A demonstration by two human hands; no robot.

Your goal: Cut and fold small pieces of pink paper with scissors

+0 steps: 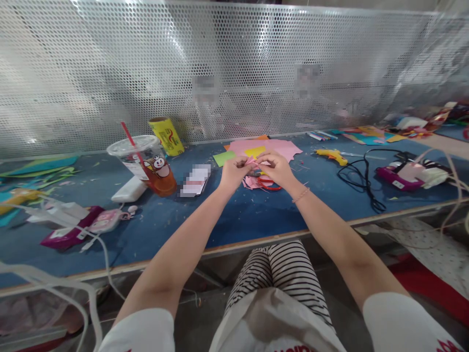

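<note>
A small piece of pink paper (250, 160) is pinched between my two hands above the blue table. My left hand (234, 172) grips it from the left with closed fingertips. From the right, my right hand (275, 166) holds the same piece between thumb and fingers. Just below the hands lie red-handled scissors (270, 186), partly hidden, beside pink paper scraps (251, 183). Behind the hands are large pink paper sheets (284, 146), with a yellow piece (255, 152) and a green piece (224, 158).
To the left stand a plastic cup (161, 176) with a red straw, a phone (196, 180), a white box (129, 189) and a yellow tube (166, 136). Rightward lie a yellow glue gun (331, 156), a black cable (361, 178) and a purple power strip (397, 179). A perforated metal screen (249, 63) rises behind.
</note>
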